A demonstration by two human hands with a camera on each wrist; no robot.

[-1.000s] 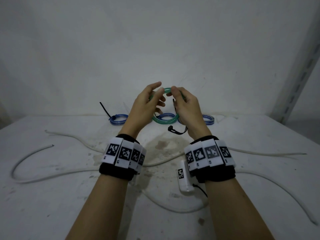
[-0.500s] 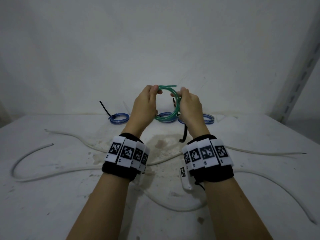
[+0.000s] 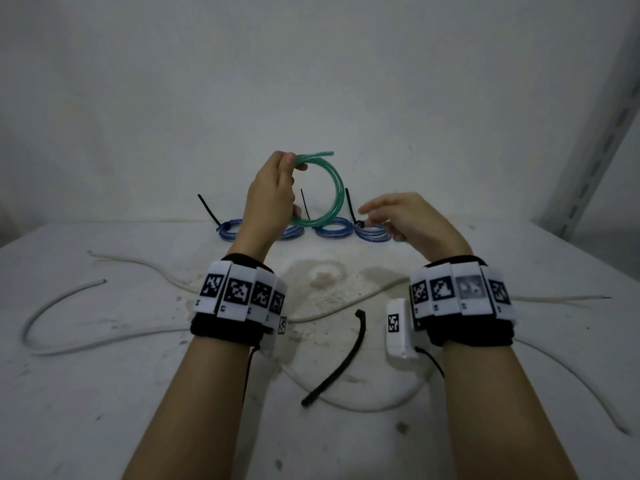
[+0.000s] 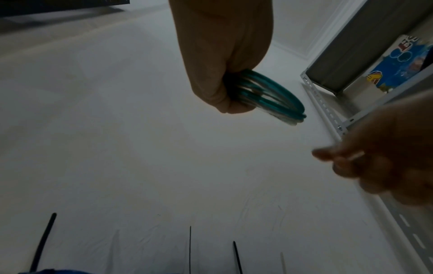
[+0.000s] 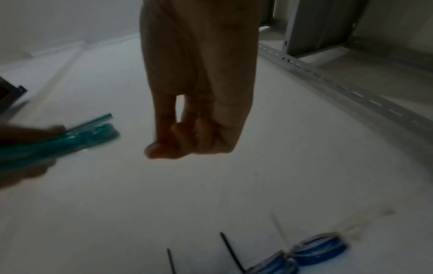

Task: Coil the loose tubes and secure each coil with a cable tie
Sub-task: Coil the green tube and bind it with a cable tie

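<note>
My left hand (image 3: 273,195) holds the green tube coil (image 3: 329,195) up, ring hanging at three o'clock of my fingers, my right hand (image 3: 412,220) loose and holding nothing, black cable tie (image 3: 337,358) on the table (image 3: 104,393) at six o'clock

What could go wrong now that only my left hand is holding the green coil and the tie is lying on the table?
1. The green coil is untied, and only the left hand pinches it near the top; its free ends poke out, so it may spring open.
2. The right hand holds nothing, and the loose cable tie lies between the forearms; reaching for it one-handed may loosen the loops.
3. The tie lies across the white tubes, so it could snag one.
</note>
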